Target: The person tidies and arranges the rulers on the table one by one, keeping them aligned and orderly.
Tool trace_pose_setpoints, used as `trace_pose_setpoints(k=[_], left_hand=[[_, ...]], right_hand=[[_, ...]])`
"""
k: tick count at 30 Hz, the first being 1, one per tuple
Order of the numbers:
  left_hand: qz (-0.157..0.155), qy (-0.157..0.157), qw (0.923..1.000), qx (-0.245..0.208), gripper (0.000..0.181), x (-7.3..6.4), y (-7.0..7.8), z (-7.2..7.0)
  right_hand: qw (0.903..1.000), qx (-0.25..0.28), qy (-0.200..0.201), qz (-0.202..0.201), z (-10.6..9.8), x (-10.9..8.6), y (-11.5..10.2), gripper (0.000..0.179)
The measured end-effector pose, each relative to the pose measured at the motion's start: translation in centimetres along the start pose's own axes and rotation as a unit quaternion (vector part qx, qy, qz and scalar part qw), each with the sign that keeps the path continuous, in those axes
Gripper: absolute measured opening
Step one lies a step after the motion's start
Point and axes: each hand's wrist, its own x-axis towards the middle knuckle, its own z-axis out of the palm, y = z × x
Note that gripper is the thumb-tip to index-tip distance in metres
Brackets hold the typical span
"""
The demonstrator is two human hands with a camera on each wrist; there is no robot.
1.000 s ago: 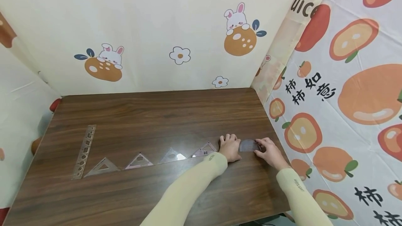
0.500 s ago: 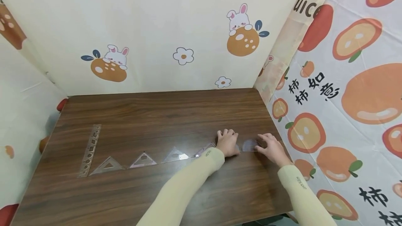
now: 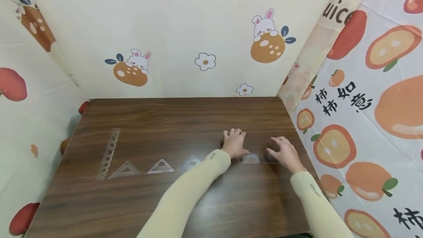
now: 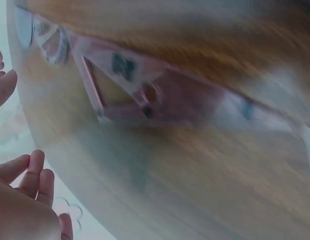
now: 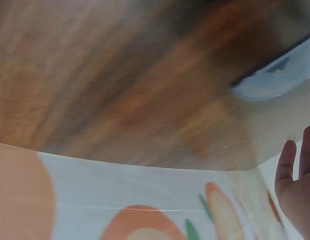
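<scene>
My left hand [image 3: 234, 144] is over the table beside a clear protractor [image 3: 250, 158], fingers spread and thumb near its left end. To the right, my right hand [image 3: 285, 154] hovers with thumb and forefinger apart, holding nothing, close to a second protractor [image 5: 280, 75]. In the left wrist view a pinkish set square [image 4: 185, 97] lies flat, with both protractors beyond its far end; my left sleeve hides it in the head view. Farther left in the row lie clear set squares [image 3: 190, 162] [image 3: 161, 166] [image 3: 127, 169], one after another.
A clear ruler [image 3: 109, 153] with cut-out holes lies at the left end of the row, slanting away. The wooden table [image 3: 185, 120] meets a printed cloth wall [image 3: 158, 28] at the back and a fruit-patterned cloth [image 3: 337, 146] on the right.
Earlier my right fingers touched the right-hand protractor; they now stand away from it. My left hand has shifted left, uncovering the other protractor. The head view has turned left.
</scene>
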Motion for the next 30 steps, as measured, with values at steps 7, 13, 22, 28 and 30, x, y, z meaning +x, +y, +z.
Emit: trace_pose_setpoints(k=[7, 13, 22, 28, 30], left_hand=[[-0.023, 0.018, 0.9996, -0.004, 0.083, 0.0, -2.4, -1.3], [-0.046, 0.039, 0.9982, -0.001, 0.085, -0.3, -5.1, -2.8], [-0.071, 0.059, 0.9958, -0.004, 0.086, -0.5, -8.9, -5.3], [-0.082, 0.078, 0.9936, 0.001, 0.086, -1.1, -10.8, -6.4], [-0.086, 0.082, 0.9929, -0.001, 0.086, -1.4, -11.3, -6.8]], right_hand=[[0.9999, -0.004, 0.007, -0.013, -0.1, 1.5, -1.2, 0.061], [0.9993, -0.008, 0.022, -0.029, 0.0, 2.8, -2.1, 0.061], [0.9987, -0.002, 0.033, -0.039, -0.2, 4.5, -4.1, 0.062], [0.9982, 0.009, 0.039, -0.045, -0.4, 5.5, -5.6, 0.065], [0.9981, 0.010, 0.040, -0.046, -0.4, 5.8, -6.0, 0.067]])
